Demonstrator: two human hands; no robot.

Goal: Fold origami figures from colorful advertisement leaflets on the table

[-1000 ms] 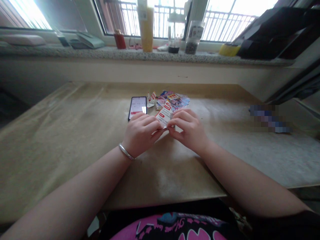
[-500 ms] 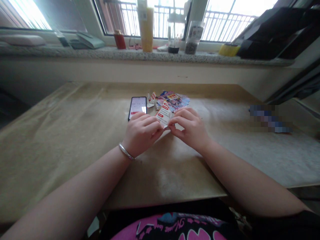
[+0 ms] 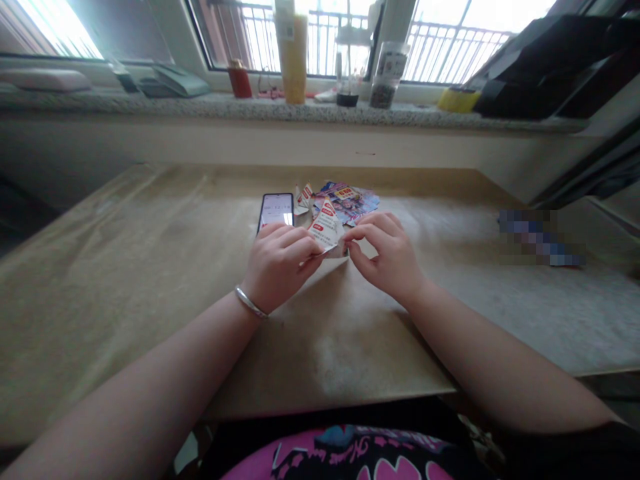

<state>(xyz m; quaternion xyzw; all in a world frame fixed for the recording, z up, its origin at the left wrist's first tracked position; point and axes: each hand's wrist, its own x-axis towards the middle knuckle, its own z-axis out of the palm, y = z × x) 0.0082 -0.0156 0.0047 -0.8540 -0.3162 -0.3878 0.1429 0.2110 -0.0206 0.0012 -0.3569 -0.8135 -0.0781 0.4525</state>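
Holding the printed paper (image 3: 326, 228) in front of the body, between both hands, over the tabletop (image 3: 150, 300), far end tapering to a point. Pinching its near left edge firmly between thumb and fingers of the left hand (image 3: 283, 263). Curving thumb and forefinger of the right hand (image 3: 385, 257) at the paper's right edge; not showing whether gripping or merely touching, so leaving that hold as cannot tell. Judging this right side as the weak point: risking a slip or a sprung-open fold there, owing to a light or missing pinch. Risking a skewed crease through pulling unevenly from the two sides, and a tear through pressing thin-looking stock too hard. Noting the phone (image 3: 277, 210) lying partly hidden beyond the left knuckles: risking a nudge or stray tap from any forward shift. Noting the small folded piece (image 3: 304, 197) standing just beside it: risking crushing by the same reach. Noting the flyers (image 3: 353, 200) lying close behind the paper's tip: risking snagging or scattering from a careless sweep.
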